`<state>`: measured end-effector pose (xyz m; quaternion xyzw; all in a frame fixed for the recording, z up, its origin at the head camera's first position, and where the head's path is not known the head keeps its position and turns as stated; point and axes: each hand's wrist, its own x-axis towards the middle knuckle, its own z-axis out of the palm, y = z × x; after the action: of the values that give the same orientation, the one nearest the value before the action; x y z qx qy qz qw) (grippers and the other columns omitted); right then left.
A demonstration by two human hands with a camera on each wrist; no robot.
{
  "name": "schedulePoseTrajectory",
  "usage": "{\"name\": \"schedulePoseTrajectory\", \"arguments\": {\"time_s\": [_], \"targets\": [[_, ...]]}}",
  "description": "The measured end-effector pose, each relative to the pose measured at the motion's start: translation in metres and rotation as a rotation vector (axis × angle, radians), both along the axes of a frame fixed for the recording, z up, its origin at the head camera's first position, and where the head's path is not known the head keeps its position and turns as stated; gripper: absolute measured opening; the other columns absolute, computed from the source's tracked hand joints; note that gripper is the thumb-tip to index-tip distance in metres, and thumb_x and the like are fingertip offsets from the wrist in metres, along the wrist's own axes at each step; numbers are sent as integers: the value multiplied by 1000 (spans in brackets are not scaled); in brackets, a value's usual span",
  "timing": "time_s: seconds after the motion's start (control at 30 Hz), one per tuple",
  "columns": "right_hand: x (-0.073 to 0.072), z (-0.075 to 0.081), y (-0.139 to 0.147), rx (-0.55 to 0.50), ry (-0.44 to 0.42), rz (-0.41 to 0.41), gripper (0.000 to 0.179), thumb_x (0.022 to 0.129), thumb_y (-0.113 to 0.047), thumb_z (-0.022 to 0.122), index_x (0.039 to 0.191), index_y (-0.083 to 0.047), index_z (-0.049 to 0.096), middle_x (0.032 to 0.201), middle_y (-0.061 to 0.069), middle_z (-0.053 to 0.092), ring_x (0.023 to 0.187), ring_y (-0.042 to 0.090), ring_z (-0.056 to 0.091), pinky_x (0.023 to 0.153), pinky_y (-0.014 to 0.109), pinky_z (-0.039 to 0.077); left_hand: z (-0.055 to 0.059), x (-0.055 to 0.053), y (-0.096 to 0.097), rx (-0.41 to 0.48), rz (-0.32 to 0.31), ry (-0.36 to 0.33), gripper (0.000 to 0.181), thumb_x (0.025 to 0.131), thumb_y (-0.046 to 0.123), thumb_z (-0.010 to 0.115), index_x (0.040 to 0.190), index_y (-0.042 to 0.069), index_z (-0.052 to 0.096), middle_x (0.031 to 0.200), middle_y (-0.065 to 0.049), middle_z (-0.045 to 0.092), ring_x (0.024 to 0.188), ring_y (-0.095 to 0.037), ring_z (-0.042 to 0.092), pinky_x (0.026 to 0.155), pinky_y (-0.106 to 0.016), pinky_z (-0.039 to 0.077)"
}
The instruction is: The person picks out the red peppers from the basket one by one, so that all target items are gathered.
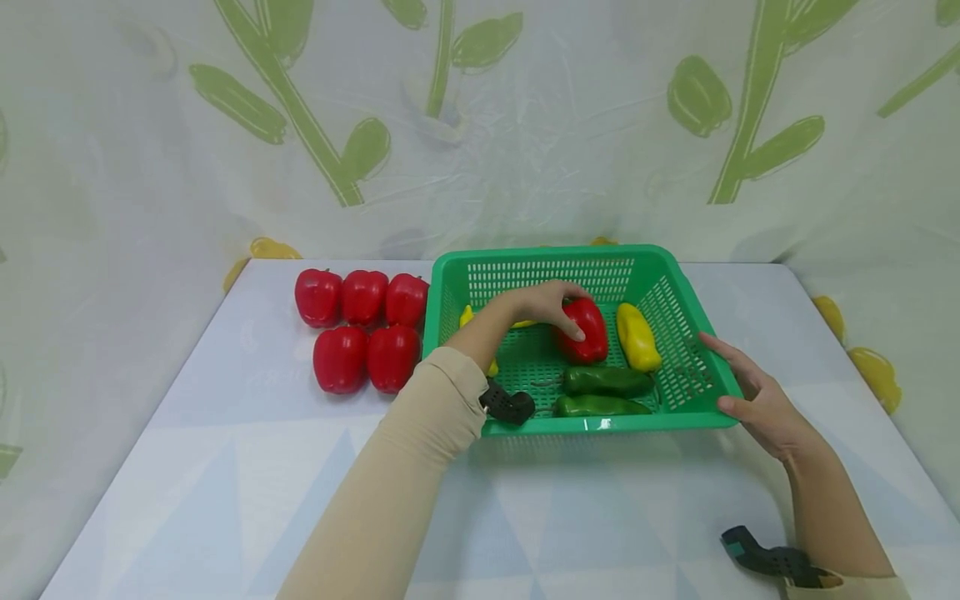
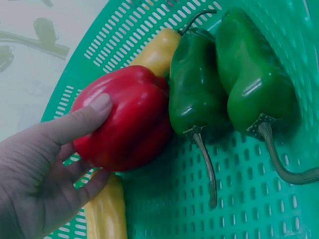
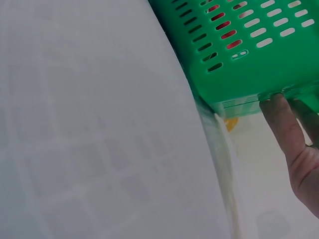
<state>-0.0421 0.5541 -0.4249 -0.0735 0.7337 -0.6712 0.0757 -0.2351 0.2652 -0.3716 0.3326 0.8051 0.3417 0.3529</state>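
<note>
My left hand (image 1: 547, 304) reaches into the green basket (image 1: 600, 424) and grips a red bell pepper (image 1: 590, 331). In the left wrist view the thumb lies across the side of the red bell pepper (image 2: 132, 117), with fingers beneath it. Two dark green peppers (image 1: 607, 381) lie along the basket's near side, and a yellow pepper (image 1: 637, 337) lies to the right of the red one. More yellow is partly hidden behind my left arm. My right hand (image 1: 765, 408) touches the basket's right rim near its front corner, fingers fairly straight. Its fingertips meet the rim in the right wrist view.
Several red bell peppers (image 1: 341, 358) stand in two rows on the table (image 1: 225, 467), close to the basket's left side. Behind the table hangs a pale cloth (image 1: 570, 125) with green leaf prints. Each wrist wears a black device (image 1: 772, 560).
</note>
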Motion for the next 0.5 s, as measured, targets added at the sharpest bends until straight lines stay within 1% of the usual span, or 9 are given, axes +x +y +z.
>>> {"name": "schedulePoseTrajectory", "arguments": {"time_s": [0.07, 0.13, 0.3, 0.37, 0.5], "targets": [[0, 0, 0, 4, -3, -3, 67, 92, -29, 59, 150, -28, 26, 156, 10, 5, 117, 6, 38, 85, 16, 47, 1, 1, 1, 35, 0, -33, 65, 82, 12, 72, 140, 13, 44, 141, -8, 41, 121, -24, 43, 88, -30, 51], [0, 0, 0, 8, -5, -8, 67, 92, -29, 59, 150, -29, 26, 156, 10, 4, 117, 6, 37, 85, 15, 47, 1, 2, 2, 53, 1, -62, 64, 82, 9, 71, 140, 15, 45, 142, -8, 41, 120, -24, 44, 88, -31, 51], [1, -1, 0, 19, -2, -15, 67, 92, -29, 60, 150, -29, 26, 157, 9, 5, 117, 5, 38, 85, 15, 46, -2, 5, 5, 28, 6, -127, 69, 82, 9, 72, 142, 21, 42, 143, -8, 37, 121, -25, 43, 85, -36, 53], [0, -2, -1, 25, -2, -16, 67, 92, -29, 59, 150, -29, 26, 157, 10, 6, 117, 5, 39, 85, 15, 46, -3, 6, 5, 23, 4, -141, 70, 82, 9, 72, 142, 21, 40, 141, -9, 37, 121, -26, 42, 83, -36, 54], [0, -1, -1, 31, -3, -15, 67, 92, -29, 59, 150, -29, 25, 156, 10, 6, 116, 4, 40, 85, 15, 47, -3, 6, 4, 40, -12, -132, 69, 82, 7, 72, 142, 20, 41, 137, -12, 40, 119, -26, 43, 80, -34, 55]]}}
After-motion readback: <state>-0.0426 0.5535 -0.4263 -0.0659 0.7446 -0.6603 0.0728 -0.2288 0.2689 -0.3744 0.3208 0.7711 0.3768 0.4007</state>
